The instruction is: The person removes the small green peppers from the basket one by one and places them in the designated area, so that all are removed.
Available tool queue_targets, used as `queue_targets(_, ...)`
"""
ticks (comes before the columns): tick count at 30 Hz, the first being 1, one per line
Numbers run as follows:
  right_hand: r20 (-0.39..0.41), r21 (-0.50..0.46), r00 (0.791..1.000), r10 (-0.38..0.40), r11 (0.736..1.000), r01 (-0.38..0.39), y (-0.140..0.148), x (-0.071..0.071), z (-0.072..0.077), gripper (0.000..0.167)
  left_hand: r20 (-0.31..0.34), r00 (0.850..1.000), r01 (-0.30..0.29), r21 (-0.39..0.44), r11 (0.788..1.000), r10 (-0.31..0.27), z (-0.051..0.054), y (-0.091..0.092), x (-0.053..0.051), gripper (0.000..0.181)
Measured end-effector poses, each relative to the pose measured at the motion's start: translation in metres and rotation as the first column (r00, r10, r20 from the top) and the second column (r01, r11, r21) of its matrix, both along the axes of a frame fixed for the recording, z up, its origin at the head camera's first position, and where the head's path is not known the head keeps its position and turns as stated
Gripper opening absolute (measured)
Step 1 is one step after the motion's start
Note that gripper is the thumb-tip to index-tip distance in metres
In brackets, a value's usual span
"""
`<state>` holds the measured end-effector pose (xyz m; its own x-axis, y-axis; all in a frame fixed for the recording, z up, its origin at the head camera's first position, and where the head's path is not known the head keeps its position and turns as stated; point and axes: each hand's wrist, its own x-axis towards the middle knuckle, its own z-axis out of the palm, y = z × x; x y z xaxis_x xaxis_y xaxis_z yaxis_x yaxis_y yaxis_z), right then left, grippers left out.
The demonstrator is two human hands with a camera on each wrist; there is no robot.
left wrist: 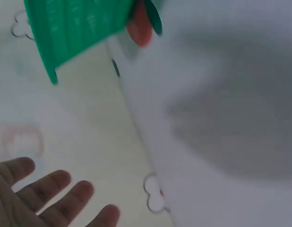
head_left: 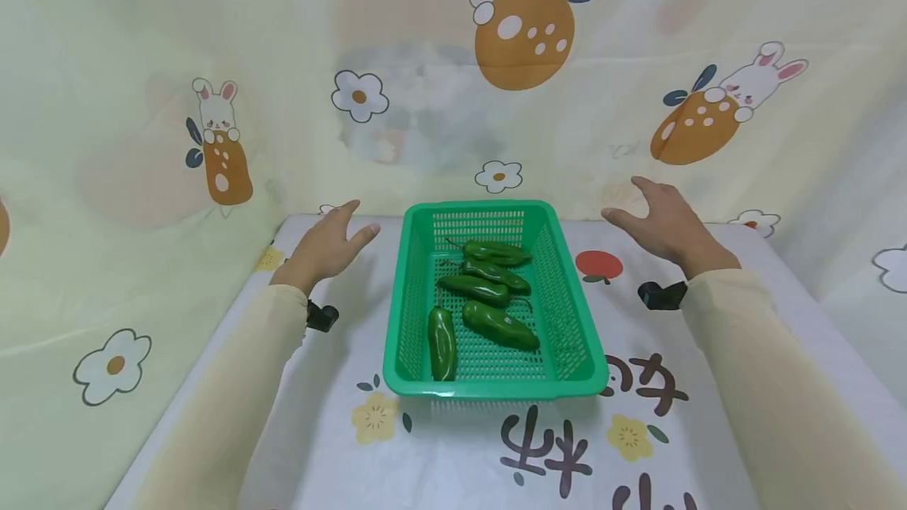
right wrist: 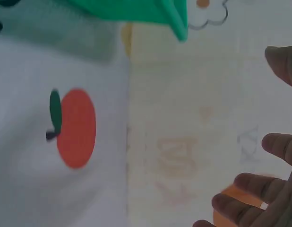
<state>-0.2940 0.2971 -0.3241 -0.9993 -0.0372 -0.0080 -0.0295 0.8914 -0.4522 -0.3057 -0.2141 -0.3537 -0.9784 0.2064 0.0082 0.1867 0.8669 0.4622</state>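
A green plastic basket (head_left: pixel 496 389) with mesh walls stands in the middle of the table. Several green peppers (head_left: pixel 500 326) lie on its floor, one of them lengthwise at the left and the others across. To the left of the basket, apart from it, my left hand (head_left: pixel 327 249) hovers with fingers spread and nothing in it. My right hand (head_left: pixel 668 228) is raised on the other side, also apart from the basket, fingers extended and holding nothing. Both wrist views show a corner of the basket and spread fingertips touching nothing.
A white printed cloth (head_left: pixel 319 447) with flowers, a red fruit and dark lettering covers the table. Cream curtains (head_left: pixel 298 61) with rabbit prints hang behind and at the sides, close to the table's far edge. A small black device (head_left: pixel 322 316) sits at each wrist.
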Motion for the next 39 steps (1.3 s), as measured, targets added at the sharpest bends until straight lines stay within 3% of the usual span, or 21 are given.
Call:
queue_targets(6,-0.022,-0.072,0.997,0.073,0.995,-0.074,-0.035,0.008,0.005,0.096,0.051,0.999,0.002,0.184,0.983,-0.011,-0.005,0.019,0.013,0.085)
queue_targets(10,-0.032,-0.124,0.987,0.158,0.979,-0.16,-0.059,0.015,0.01,0.089,0.093,0.995,0.009,0.253,0.968,-0.034,-0.009,0.03,0.019,0.082)
queue_targets(14,-0.022,-0.17,0.97,0.241,0.956,-0.241,-0.082,0.02,0.015,0.082,0.148,0.986,0.023,0.33,0.944,-0.076,-0.011,0.038,0.025,0.081)
queue_targets(20,0.031,-0.21,0.949,0.315,0.93,-0.302,-0.109,0.021,0.013,0.071,0.229,0.965,0.011,0.458,0.889,-0.13,-0.017,0.043,0.032,0.079)
queue_targets(32,0.136,-0.238,0.913,0.384,0.908,-0.346,-0.14,0.009,-0.01,0.056,0.307,0.933,-0.03,0.582,0.813,-0.185,-0.03,0.046,0.042,0.072)
queue_targets(36,0.155,-0.249,0.914,0.374,0.91,-0.331,-0.144,-0.002,-0.019,0.055,0.318,0.926,-0.039,0.619,0.784,-0.204,-0.037,0.049,0.046,0.07)
queue_targets(39,0.164,-0.235,0.91,0.381,0.911,-0.339,-0.148,-0.018,-0.025,0.055,0.315,0.927,-0.049,0.642,0.765,-0.205,-0.04,0.048,0.047,0.068)
